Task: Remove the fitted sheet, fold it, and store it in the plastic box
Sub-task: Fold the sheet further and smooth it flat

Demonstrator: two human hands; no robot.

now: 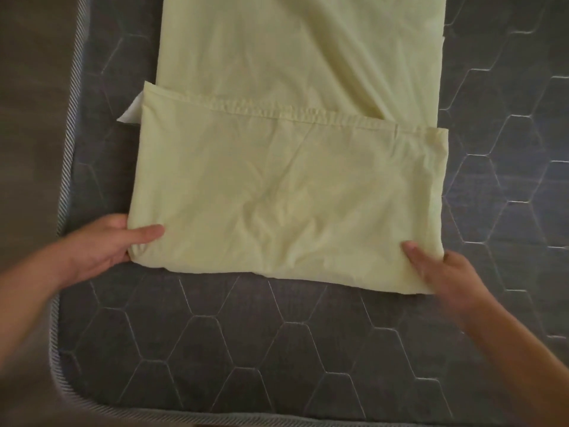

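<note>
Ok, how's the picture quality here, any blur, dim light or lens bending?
Head view: dim, even light with no glare; the sheet is fairly sharp, the right hand is motion-smeared, the left hand softer at its edges; the mattress border curves from wide-angle distortion.

This is a bedroom in a home, seen from above a bed. A bare mattress (277,349) fills most of the frame, its dark grey cover quilted in a hexagon pattern, with striped piping (66,167) along its rounded edge at the left and bottom. A pale yellow-green fitted sheet (286,186) lies partly folded across the centre. Brownish floor (27,118) shows at far left.
</note>
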